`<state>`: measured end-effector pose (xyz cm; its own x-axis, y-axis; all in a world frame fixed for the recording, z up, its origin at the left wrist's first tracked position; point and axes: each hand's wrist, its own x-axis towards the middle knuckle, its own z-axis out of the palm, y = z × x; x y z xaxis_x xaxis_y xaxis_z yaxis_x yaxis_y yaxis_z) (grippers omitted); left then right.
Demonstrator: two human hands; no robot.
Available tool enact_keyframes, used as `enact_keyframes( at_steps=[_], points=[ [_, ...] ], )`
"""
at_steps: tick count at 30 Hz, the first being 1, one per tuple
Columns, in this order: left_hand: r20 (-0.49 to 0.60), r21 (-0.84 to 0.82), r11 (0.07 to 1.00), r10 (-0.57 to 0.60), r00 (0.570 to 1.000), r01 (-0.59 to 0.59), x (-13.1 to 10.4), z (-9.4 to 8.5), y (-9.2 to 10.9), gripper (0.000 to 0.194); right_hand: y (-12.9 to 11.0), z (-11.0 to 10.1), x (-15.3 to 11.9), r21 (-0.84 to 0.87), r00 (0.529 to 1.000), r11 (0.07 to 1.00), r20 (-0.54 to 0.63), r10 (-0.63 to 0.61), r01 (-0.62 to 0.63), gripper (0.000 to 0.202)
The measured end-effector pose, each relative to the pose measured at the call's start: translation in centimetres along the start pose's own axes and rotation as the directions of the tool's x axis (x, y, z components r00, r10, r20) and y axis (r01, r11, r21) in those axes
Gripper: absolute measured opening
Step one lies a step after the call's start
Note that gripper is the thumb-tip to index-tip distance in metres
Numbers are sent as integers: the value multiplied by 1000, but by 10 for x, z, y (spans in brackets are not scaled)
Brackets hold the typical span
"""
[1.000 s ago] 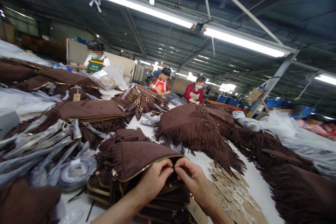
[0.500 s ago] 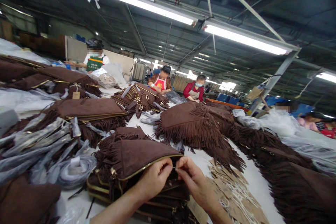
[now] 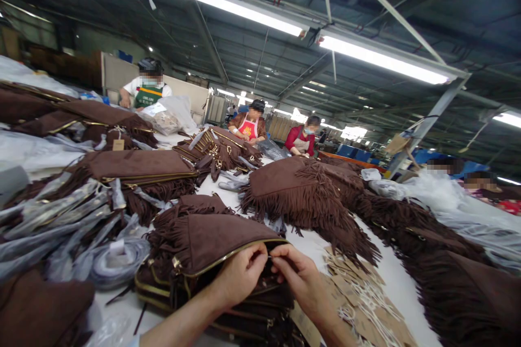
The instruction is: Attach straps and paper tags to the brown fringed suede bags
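Observation:
A brown fringed bag (image 3: pixel 228 238) lies on top of a stack of similar bags (image 3: pixel 244 312), its gold zipper (image 3: pixel 215 267) gaping open towards me. At the right end of that opening, my left hand (image 3: pixel 244 274) has thumb and forefinger pinched together. Facing it, my right hand (image 3: pixel 295 271) pinches too, its fingertips close to the left ones. Something small and thin seems to lie between the fingertips; I cannot make it out. Below my right wrist a tan card tag (image 3: pixel 305 325) shows in part.
Right of my hands lie many tan tags with white strings (image 3: pixel 366 303). Fringed bags (image 3: pixel 309 190) are piled ahead and along the right side. Plastic-wrapped straps (image 3: pixel 118 263) lie at left. Several people work across the table, one in a green apron (image 3: pixel 147 95).
My hands stay at the zipper opening, with the right fingers shifted slightly. The person in the green apron has drawn an outstretched arm in.

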<state>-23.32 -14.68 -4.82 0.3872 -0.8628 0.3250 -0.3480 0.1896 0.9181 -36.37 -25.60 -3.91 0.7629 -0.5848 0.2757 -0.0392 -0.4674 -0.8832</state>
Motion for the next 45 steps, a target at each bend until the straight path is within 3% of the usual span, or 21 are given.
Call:
enact_keyframes(
  at_steps=[8, 14, 20, 27, 34, 39, 42, 45],
  points=[
    [-2, 24, 1000, -7, 1000, 7, 1, 2, -3, 21, -3, 2, 1, -29, 1000, 999, -5, -19, 19, 19],
    [-56, 101, 995, -1, 998, 7, 0, 1, -1, 18, -4, 6, 1, -119, 991, 985, -25, -133, 129, 13],
    [-24, 99, 995, -13, 1000, 16, -1, 0, -1, 20, -7, 5, 3, -41, 999, 999, 25, -29, 30, 9],
    [-76, 149, 989, 13, 997, -2, -1, 1, -7, 20, -7, 13, 4, -135, 987, 980, -38, -153, 147, 11],
    [-96, 132, 991, -6, 995, 19, -3, 3, -7, 19, -2, 21, 2, -91, 985, 987, -100, -144, 135, 11],
    [-125, 151, 988, -27, 992, 46, -2, 5, -11, 22, 0, 26, 3, -172, 975, 967, -94, -203, 185, 15],
    [-118, 145, 988, -45, 992, 62, 4, 6, -12, 26, -3, 18, 5, -172, 984, 972, -50, -171, 161, 18],
    [-90, 115, 988, -91, 992, 101, 9, 1, -1, 36, -12, -6, 2, -103, 996, 991, -33, -83, 79, 24]
  ],
)
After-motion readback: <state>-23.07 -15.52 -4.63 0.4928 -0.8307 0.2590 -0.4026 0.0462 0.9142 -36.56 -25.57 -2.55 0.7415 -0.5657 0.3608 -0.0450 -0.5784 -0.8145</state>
